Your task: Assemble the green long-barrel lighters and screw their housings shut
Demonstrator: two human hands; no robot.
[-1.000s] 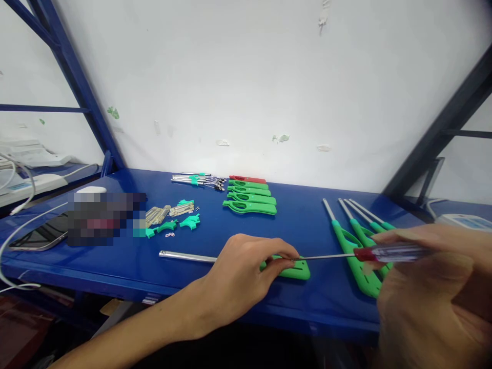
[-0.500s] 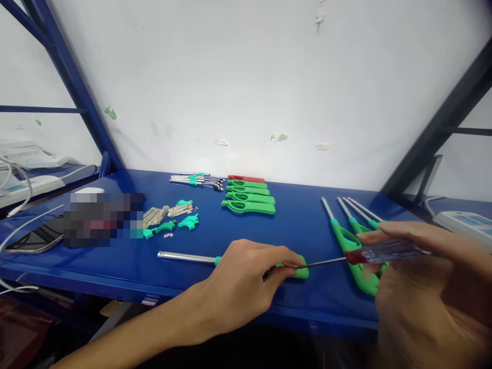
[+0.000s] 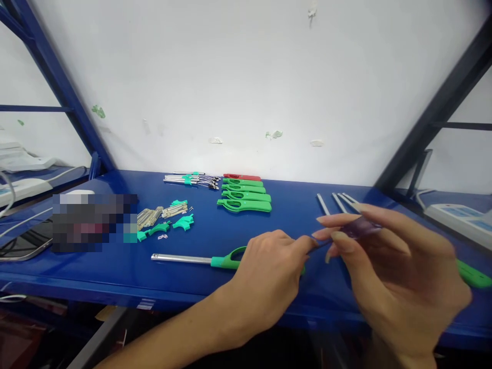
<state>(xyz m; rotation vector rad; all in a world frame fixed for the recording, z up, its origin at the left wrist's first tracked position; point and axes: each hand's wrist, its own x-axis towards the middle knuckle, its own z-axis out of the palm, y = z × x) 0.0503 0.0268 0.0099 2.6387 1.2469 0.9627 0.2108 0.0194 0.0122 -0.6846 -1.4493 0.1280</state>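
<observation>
In my right hand (image 3: 400, 277) is a screwdriver (image 3: 359, 228) with a see-through purplish handle, its shaft pointing left. The fingers of my left hand (image 3: 271, 282) are closed around the shaft's tip end; what they pinch there is hidden. Under my left hand lies a gas lighter (image 3: 225, 261) with a green handle and a long silver tube (image 3: 180, 258) pointing left. Most of its handle is covered by the hand. Behind my right hand, more lighters show mainly as silver tubes (image 3: 323, 204), with one green handle end (image 3: 474, 274) at the far right.
Green handle shells (image 3: 246, 206) and a red one (image 3: 242, 177) lie in a row at the back. Left of them are silver tubes with wires (image 3: 184, 179), turquoise triggers (image 3: 183, 222) and clear fuel tanks (image 3: 149, 218). A phone (image 3: 26, 241) lies on the blue table (image 3: 115, 271) at the left.
My right hand has moved left with the screwdriver, bringing its fingers close to my left hand. My left hand has shifted slightly right, uncovering more of the lighter.
</observation>
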